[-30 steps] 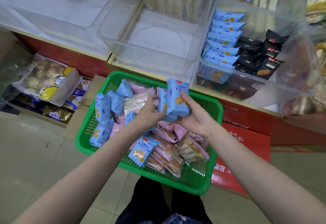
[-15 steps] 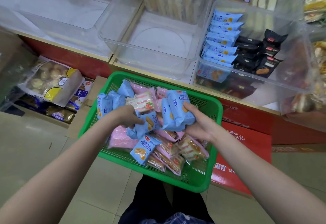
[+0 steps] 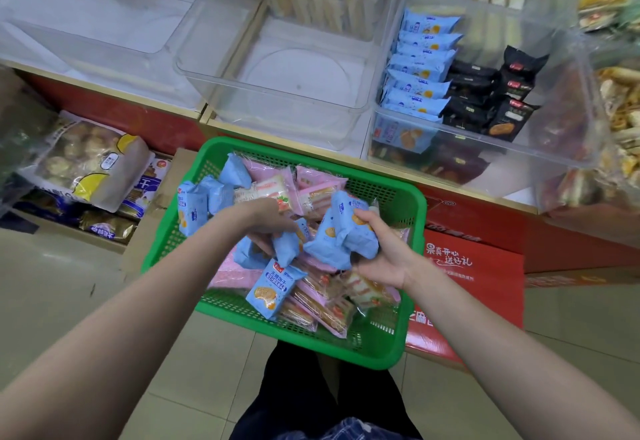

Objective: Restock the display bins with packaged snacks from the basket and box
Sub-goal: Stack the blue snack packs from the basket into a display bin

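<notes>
Both hands work over the green basket, which sits on the floor against the foot of the display shelf, partly over a red box. Right hand grips a bunch of blue snack packs, thumb over the top pack, fingers curled underneath; the bunch is held above the basket's middle. Left hand reaches down into the pile, fingers curled round another blue pack, its lower end hanging free just beside the right hand's bunch. In the basket: more blue packs along the left wall, one lying face up near the front edge, and pink-wrapped sandwich cakes spread beneath and toward the back. Above, on the shelf, a clear bin stands straight behind the basket with nothing visible in it. The bin to its right holds a row of the same blue packs standing on edge at its left side, with black packs beside them. Left of the basket, a flattened cardboard piece and a large bag of round pastries on top of other bagged goods. Further bins at the far right hold yellowish snacks, too blurred to identify. Dark trousers show at the lower edge, just behind the basket.
</notes>
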Tool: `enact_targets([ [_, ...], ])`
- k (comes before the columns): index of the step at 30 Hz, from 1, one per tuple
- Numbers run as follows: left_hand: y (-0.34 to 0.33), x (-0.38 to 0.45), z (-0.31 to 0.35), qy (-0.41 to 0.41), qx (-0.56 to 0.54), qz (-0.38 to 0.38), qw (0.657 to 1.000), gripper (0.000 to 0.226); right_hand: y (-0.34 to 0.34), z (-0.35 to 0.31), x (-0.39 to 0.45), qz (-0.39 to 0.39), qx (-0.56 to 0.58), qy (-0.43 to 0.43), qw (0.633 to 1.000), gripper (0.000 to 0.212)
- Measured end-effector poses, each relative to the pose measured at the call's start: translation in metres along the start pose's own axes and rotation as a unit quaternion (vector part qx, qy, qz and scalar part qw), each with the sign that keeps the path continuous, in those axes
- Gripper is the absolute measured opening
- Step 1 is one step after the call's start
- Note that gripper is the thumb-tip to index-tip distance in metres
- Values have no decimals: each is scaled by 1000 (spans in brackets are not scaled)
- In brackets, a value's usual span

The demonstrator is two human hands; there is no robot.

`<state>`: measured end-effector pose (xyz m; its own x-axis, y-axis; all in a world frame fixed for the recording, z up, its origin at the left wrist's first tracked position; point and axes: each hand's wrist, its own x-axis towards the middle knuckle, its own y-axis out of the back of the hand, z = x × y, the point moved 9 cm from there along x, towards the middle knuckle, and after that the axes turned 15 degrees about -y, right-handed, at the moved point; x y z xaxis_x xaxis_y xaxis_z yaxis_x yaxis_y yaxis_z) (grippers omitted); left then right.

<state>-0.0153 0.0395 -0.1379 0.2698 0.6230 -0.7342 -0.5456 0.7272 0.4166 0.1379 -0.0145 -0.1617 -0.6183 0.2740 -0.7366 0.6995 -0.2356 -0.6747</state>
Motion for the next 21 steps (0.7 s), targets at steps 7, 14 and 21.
enact_targets([
  [7, -8, -3, 6, -77, -184, 16, 980, 25, -31, 10, 8, -47, -8, 19, 999, 77],
  [14, 12, -35, 80, -195, -285, -173, 923, 53, -82, -51, -69, -136, -54, 131, 981, 61],
  [21, 73, -7, 219, -358, -317, 58, 876, 11, -78, -176, -184, -142, -72, 318, 934, 76],
])
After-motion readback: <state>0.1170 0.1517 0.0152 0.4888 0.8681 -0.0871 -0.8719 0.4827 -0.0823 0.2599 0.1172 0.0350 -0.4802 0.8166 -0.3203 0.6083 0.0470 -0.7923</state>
